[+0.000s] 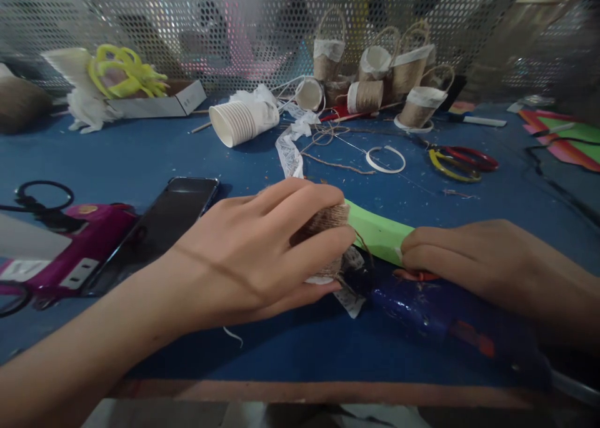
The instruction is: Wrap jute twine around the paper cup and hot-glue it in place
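Observation:
My left hand is wrapped round a small cup covered in brown twine, which lies mostly hidden under the fingers. A light green paper strip runs from behind the cup towards the right. At the strip's right end, my right hand is closed with its fingertips on it. Just below that hand lies a dark blue glue gun with an orange trigger, its nozzle end close to the cup. Under the nozzle a scrap of white lace shows.
Twine-wrapped little baskets stand at the back by a perforated metal screen. Paper cups, lace ribbon, a white ring and scissors lie ahead. Left are a phone and a magenta device.

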`<state>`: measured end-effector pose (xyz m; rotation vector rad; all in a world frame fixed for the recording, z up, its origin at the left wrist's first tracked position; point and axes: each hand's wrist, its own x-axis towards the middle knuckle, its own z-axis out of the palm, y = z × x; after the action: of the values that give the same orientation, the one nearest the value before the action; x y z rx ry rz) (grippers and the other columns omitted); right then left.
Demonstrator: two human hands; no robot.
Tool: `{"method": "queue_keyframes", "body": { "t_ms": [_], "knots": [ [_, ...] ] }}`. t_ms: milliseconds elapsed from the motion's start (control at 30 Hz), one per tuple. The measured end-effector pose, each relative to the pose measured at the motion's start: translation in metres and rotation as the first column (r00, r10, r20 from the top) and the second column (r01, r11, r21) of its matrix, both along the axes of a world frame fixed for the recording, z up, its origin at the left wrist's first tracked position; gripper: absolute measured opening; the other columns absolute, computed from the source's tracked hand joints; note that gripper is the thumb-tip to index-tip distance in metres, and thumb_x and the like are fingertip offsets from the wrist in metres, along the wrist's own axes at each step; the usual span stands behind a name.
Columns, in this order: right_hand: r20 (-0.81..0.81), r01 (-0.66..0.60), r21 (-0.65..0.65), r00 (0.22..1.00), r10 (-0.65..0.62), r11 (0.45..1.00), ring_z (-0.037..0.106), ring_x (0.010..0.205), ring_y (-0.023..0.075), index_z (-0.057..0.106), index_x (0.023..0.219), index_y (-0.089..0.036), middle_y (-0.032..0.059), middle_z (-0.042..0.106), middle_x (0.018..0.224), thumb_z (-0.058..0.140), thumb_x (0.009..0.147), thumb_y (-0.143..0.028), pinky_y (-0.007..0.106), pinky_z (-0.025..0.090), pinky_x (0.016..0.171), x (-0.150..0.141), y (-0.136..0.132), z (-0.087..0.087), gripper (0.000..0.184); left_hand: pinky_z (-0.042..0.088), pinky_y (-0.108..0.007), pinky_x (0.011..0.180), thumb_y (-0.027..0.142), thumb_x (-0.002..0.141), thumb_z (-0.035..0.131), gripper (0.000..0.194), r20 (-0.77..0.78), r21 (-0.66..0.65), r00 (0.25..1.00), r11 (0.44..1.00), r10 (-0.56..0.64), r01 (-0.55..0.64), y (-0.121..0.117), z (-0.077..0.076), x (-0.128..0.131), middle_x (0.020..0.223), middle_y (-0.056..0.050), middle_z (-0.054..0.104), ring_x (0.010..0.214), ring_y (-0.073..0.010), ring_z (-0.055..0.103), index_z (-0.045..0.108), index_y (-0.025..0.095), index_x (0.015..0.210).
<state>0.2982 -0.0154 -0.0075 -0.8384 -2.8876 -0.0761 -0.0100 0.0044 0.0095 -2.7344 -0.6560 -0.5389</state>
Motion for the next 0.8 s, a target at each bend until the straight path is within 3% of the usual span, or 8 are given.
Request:
{"method": "queue_keyframes", "body": {
  "t_ms": [367,800],
  "knots": [
    [0.027,0.004,0.023,1.0,-0.004,1.0,0.056,0.057,0.0183,0.062,0.094,-0.023,0.0018,0.067,0.081,0.028,0.107,-0.018,0.033,0.035,0.05,-0.0028,0.0004,0.0001,0.036,0.065,-0.04,0.074,0.035,0.098,0.06,0.025,-0.034,0.0,0.999,1.0,0.009,-0.009,-0.0013,0.0028,0.0016,0.133,-0.012,0.063,0.116,-0.0294,0.067,0.058,0.022,0.119],
    [0.015,-0.002,0.006,1.0,0.001,1.0,0.055,0.056,0.02,0.059,0.093,-0.025,0.0011,0.065,0.079,0.029,0.106,-0.019,0.034,0.033,0.05,-0.003,0.0008,0.0002,0.034,0.064,-0.035,0.067,0.033,0.097,0.058,0.024,-0.014,0.037,0.999,0.999,-0.031,0.032,0.0019,-0.0005,-0.0004,0.129,-0.013,0.065,0.114,-0.0309,0.069,0.062,0.021,0.117]
  ]
}}
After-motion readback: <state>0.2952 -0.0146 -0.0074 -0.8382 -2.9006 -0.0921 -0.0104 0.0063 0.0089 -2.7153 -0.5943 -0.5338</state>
